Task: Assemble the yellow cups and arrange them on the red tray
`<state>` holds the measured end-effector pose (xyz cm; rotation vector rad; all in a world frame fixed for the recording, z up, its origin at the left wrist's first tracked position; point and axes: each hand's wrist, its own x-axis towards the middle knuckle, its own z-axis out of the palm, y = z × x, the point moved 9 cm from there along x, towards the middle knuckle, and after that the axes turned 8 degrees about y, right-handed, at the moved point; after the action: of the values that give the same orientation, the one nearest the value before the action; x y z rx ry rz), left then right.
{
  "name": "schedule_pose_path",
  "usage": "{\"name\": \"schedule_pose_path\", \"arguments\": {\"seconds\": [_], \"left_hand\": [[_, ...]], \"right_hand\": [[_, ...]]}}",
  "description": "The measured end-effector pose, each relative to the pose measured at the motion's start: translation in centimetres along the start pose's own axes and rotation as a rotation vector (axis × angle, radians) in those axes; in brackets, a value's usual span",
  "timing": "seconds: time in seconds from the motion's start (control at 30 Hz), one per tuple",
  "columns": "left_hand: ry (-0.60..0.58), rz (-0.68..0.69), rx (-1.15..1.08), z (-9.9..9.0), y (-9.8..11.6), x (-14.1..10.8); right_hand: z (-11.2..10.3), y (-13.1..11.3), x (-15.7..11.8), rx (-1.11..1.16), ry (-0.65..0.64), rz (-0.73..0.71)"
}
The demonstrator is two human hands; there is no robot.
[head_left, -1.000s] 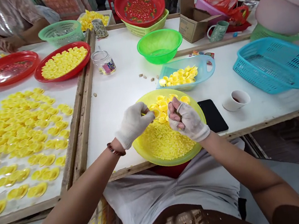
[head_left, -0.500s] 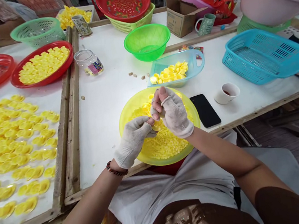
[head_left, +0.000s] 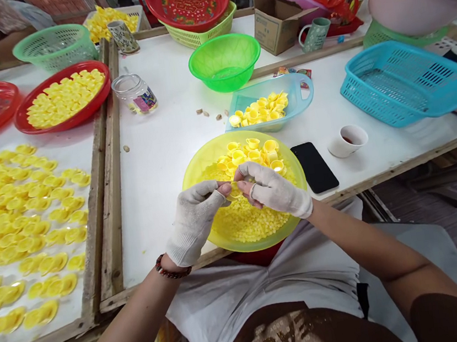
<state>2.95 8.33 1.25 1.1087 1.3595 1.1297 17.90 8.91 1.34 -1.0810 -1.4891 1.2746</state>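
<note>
While a small yellow plastic cap (head_left: 234,189) sits pinched over the plate, the fingers (head_left: 223,189) of the gloved left hand (head_left: 193,220) and right hand (head_left: 276,192) are closed on it from either side. Just beneath the fingers, a wide yellow plastic plate (head_left: 200,160) holds more caps and a heap of yellow granules (head_left: 247,221). Beyond them, a pale blue tray (head_left: 303,87) of caps rests on the white bench (head_left: 165,201), with a black phone (head_left: 314,167) off to the right.

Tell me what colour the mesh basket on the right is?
The plastic basket is turquoise blue with slotted sides, best seen in the head view.
</note>
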Motion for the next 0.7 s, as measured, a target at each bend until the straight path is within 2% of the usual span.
{"name": "schedule_pose_path", "arguments": {"seconds": [0.1,0.2,0.27,0.33,0.43,0.5,0.57,0.63,0.7], "left_hand": [[0.022,-0.050,-0.015,-0.5,-0.5,0.0],[0.016,-0.104,-0.077,-0.8,-1.0,0.2],[0.012,-0.123,-0.123,-0.9,-1.0,0.2],[0.012,-0.127,-0.152,-1.3,-0.6,0.1],[0.059,-0.084,-0.146,-3.7,0.4,-0.2],[0.148,-0.035,-0.144,-7.1,0.9,-0.1],[0.298,0.016,-0.131,-12.6,1.0,-0.2],[0.493,0.060,-0.072,-19.6,0.6,-0.9],[0.722,0.093,0.046,-27.4,0.2,-2.5]], "right_hand": [[0.2,0.7,-0.7,0.137,-0.105,0.110],[-0.9,0.4,-0.9,0.087,-0.066,0.089],[-1.2,-0.5,-0.9,-0.075,-0.042,-0.019],[-0.6,-1.4,-1.2,-0.338,-0.059,-0.174],[1.0,-1.9,-2.6,-0.753,-0.124,-0.390],[1.6,-1.5,-3.7,-0.907,-0.183,-0.503],[1.2,-1.4,-4.3,-0.992,-0.145,-0.611],[1.0,-0.9,-4.9,-1.028,-0.148,-0.668],[0.8,-0.5,-5.5,-1.035,-0.146,-0.687]]}}
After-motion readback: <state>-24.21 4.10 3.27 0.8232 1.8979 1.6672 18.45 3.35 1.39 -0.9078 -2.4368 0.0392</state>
